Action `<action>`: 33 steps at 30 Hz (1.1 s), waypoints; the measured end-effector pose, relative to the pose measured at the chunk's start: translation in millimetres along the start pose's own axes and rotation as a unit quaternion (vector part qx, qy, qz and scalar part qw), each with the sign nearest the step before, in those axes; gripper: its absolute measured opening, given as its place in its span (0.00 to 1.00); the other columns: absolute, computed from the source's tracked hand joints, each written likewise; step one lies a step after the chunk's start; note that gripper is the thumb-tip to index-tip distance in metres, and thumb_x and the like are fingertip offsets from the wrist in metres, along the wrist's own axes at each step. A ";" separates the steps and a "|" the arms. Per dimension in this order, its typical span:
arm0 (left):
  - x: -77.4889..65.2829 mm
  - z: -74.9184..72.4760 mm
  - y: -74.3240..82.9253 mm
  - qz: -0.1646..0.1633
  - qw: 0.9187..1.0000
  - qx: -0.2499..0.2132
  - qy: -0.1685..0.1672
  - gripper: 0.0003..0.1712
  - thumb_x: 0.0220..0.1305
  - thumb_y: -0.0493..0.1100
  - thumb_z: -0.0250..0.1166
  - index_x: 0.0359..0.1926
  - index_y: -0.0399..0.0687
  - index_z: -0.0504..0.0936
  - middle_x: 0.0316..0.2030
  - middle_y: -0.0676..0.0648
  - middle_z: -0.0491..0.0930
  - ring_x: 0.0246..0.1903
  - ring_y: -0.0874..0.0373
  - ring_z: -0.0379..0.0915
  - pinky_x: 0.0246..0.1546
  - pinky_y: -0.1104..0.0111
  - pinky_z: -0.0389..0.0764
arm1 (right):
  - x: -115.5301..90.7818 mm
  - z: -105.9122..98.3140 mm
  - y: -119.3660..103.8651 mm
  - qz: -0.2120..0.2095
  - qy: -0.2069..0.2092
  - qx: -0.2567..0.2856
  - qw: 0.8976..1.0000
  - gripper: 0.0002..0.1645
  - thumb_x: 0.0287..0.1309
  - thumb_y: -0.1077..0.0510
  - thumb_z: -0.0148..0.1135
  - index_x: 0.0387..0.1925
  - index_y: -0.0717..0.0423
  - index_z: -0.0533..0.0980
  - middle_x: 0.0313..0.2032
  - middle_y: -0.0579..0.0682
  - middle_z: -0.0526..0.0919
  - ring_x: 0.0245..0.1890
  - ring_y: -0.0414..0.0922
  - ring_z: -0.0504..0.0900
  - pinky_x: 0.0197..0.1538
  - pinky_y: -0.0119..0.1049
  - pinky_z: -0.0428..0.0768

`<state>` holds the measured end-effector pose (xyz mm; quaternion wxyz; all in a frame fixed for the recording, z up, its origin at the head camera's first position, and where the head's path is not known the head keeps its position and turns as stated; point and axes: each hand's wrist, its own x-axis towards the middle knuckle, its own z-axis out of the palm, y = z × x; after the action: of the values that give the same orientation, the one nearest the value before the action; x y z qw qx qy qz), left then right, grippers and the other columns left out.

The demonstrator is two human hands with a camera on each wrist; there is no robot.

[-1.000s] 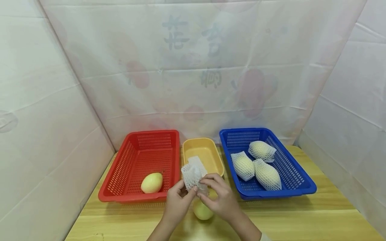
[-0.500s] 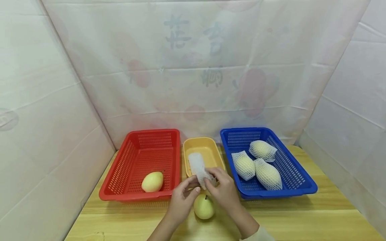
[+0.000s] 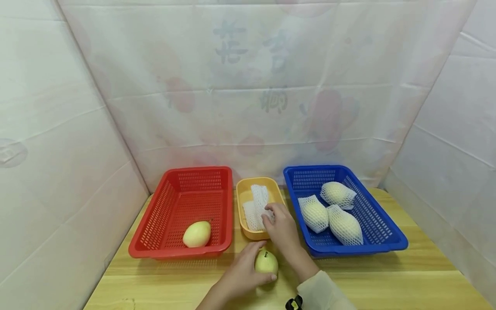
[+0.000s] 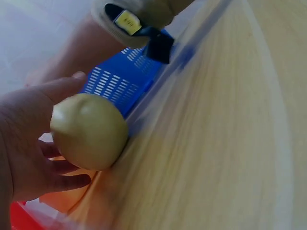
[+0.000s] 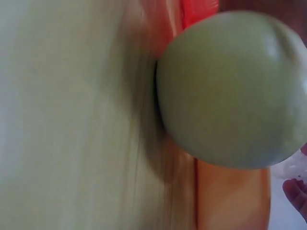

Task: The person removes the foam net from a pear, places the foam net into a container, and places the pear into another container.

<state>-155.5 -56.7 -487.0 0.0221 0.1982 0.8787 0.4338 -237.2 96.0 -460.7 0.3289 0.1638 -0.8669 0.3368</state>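
Note:
A yellow-green pear (image 3: pixel 266 262) stands stem up on the wooden table. My left hand (image 3: pixel 246 269) is spread around it, thumb at the near side and fingers behind. In the left wrist view the thumb and fingers (image 4: pixel 72 181) stand slightly off the pear's skin. My right hand (image 3: pixel 283 226) reaches over the near right of the yellow tray (image 3: pixel 254 234). Thumb and forefinger pinch the near end of a white foam net (image 3: pixel 260 196), which stretches away over the tray. Another foam net (image 3: pixel 249 214) lies beside it. The right wrist view shows the pear large, with fingertips (image 5: pixel 295 191) at the edge.
At left, a red basket (image 3: pixel 133 249) holds one bare pear (image 3: pixel 196 234). To the right, a blue basket (image 3: pixel 395 243) contains 3 pears in foam nets, including a near one (image 3: pixel 345 226). A printed cloth (image 3: pixel 248 120) hangs behind the table.
My left hand has left the foam net and come down around the pear. My right hand has moved forward over the tray, and the net now stretches out from it instead of being bunched.

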 end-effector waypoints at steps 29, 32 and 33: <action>1.9 2.9 -5.6 0.019 1.000 0.017 -0.001 0.39 0.49 0.57 0.77 0.62 0.54 0.76 0.55 0.56 0.76 0.49 0.62 0.72 0.48 0.67 0.78 | 11.6 25.6 33.4 0.030 -0.060 -0.164 0.984 0.25 0.44 0.53 0.77 0.44 0.61 0.83 0.39 0.59 0.79 0.39 0.59 0.78 0.44 0.51 0.78; 1.2 1.8 -6.2 0.018 1.000 0.017 -0.003 0.39 0.49 0.58 0.76 0.62 0.56 0.75 0.55 0.57 0.76 0.50 0.62 0.72 0.48 0.66 0.77 | 10.7 24.8 32.1 0.041 -0.081 -0.169 0.981 0.26 0.44 0.52 0.76 0.46 0.59 0.83 0.44 0.59 0.79 0.45 0.59 0.76 0.50 0.50 0.76; 0.9 1.4 -6.5 0.017 1.000 0.017 -0.003 0.39 0.49 0.58 0.76 0.62 0.56 0.75 0.56 0.57 0.76 0.50 0.62 0.72 0.49 0.66 0.77 | 10.5 24.6 31.7 0.041 -0.084 -0.171 0.981 0.26 0.45 0.51 0.76 0.46 0.58 0.83 0.46 0.58 0.79 0.48 0.59 0.76 0.52 0.50 0.76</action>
<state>-158.2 -58.8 -492.8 0.0144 0.2147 0.8825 0.4181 -272.2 101.1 -482.3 0.2639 0.0971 -0.9422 0.1822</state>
